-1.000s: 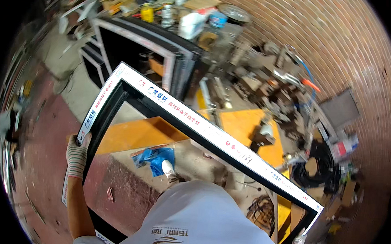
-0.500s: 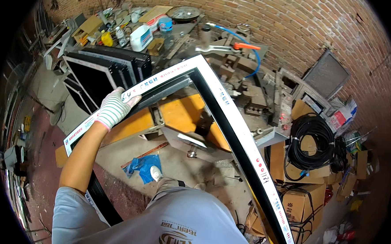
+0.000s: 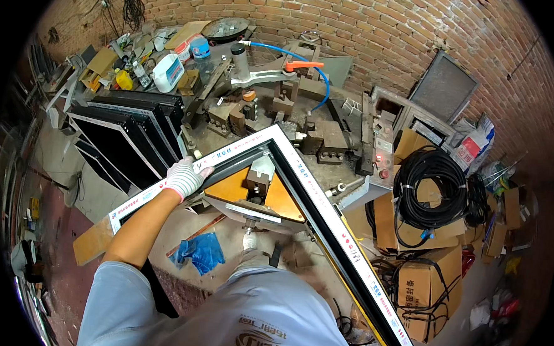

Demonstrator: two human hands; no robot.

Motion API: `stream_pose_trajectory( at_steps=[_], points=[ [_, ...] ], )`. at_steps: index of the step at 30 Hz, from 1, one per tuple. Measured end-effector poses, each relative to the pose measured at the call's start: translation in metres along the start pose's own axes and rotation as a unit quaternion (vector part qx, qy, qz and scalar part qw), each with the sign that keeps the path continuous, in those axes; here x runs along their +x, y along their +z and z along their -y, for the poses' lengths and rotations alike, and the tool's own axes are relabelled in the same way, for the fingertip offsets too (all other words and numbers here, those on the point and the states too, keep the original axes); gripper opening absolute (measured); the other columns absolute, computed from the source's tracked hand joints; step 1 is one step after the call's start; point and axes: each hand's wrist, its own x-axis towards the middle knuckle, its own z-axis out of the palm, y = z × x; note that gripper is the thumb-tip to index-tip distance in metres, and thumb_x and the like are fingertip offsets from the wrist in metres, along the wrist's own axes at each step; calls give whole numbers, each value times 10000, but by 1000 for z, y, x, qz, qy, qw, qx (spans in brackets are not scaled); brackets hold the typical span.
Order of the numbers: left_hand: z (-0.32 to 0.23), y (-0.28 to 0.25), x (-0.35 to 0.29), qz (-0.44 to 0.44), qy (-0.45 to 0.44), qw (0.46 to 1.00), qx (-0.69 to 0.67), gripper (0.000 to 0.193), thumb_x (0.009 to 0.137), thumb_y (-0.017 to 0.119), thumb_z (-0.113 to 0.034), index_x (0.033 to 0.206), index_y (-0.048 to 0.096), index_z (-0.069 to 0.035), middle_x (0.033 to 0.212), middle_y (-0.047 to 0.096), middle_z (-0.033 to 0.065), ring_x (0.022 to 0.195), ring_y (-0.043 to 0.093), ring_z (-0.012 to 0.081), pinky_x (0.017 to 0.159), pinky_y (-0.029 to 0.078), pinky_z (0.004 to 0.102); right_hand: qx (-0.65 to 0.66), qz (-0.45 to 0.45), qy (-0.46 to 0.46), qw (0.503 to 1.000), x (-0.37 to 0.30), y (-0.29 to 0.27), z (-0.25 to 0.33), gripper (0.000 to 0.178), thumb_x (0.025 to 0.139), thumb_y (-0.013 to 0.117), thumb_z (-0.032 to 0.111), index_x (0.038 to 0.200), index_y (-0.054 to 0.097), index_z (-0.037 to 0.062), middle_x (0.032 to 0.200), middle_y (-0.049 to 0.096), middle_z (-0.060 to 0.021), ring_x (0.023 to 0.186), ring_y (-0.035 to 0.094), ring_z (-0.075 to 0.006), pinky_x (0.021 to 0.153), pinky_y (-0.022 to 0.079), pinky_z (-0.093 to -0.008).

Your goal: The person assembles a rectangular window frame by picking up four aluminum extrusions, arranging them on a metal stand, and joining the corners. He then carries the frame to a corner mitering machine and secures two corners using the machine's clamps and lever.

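My left hand (image 3: 186,179), in a white striped knit glove, is closed round the left bar of a large window frame (image 3: 316,197). White printed film covers the frame's upper face, and its inner sides are black. Its mitred corner points away from me, just in front of the metal blocks (image 3: 324,141) of a corner-joining machine. Through the frame's opening shows an orange-yellow plate (image 3: 286,195) with a metal block (image 3: 258,181) at its middle. The right bar runs down to the lower right; no right hand shows along it.
Several black frames (image 3: 126,127) lean together at the left. A blue air hose (image 3: 326,91) and an orange-handled lever (image 3: 304,66) sit on the machine. Coiled black cable (image 3: 429,193) and cardboard boxes (image 3: 436,294) stand at right. A blue plastic sheet (image 3: 201,253) lies on the floor.
The frame's corner has come down and nearer me, baring the machine's blocks beyond it. My left hand keeps its grip. My white shoe has shifted to the right in the picture.
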Motion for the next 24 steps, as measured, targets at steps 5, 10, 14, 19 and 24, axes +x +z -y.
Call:
stream_pose_trajectory(
  at_steps=[5, 10, 14, 19, 24],
  points=[
    [14, 18, 10, 20, -30, 999, 4, 823, 875, 598, -739, 1260, 626, -12, 1197, 702, 223, 1143, 676, 360, 992, 522, 436, -22, 9, -63, 998, 19, -5, 12, 961, 968, 331, 746, 1489, 456, -51, 1497, 449, -352, 1421, 426, -450, 1210, 299, -474],
    [12, 16, 14, -35, -64, 995, -71, 816, 795, 763, -647, 1261, 596, 2, 1157, 700, 249, 1105, 679, 396, 982, 525, 455, 28, 1, -68, 997, 54, 30, 7, 793, 1011, 401, 606, 1486, 478, -24, 1454, 519, -304, 1371, 488, -408, 1177, 352, -454],
    [21, 39, 11, -154, 47, 971, -178, 822, 705, 928, -404, 1310, 570, 19, 1214, 657, 266, 1128, 655, 405, 971, 534, 432, 195, -33, -183, 963, 60, 56, 6, 633, 1056, 482, 458, 1492, 485, -1, 1419, 576, -261, 1324, 542, -371, 1153, 389, -431],
    [56, 35, -59, -158, 80, 983, -46, 1075, 576, 994, -246, 1461, 456, 41, 1246, 660, 275, 1142, 652, 431, 1005, 521, 466, 133, 2, -42, 990, 125, 84, -38, 1034, 911, 452, 813, 1395, 536, -96, 1237, 654, -332, 1184, 619, -479, 977, 496, -507],
    [169, 84, -29, -93, 7, 985, 143, 1387, 555, 976, -148, 1644, 122, -236, 1471, 479, 166, 1312, 519, 380, 1080, 492, 459, 66, -71, 38, 995, 127, 96, -33, 1024, 910, 466, 783, 1536, 376, -22, 1380, 572, -330, 1308, 536, -475, 1087, 448, -501]
  ],
)
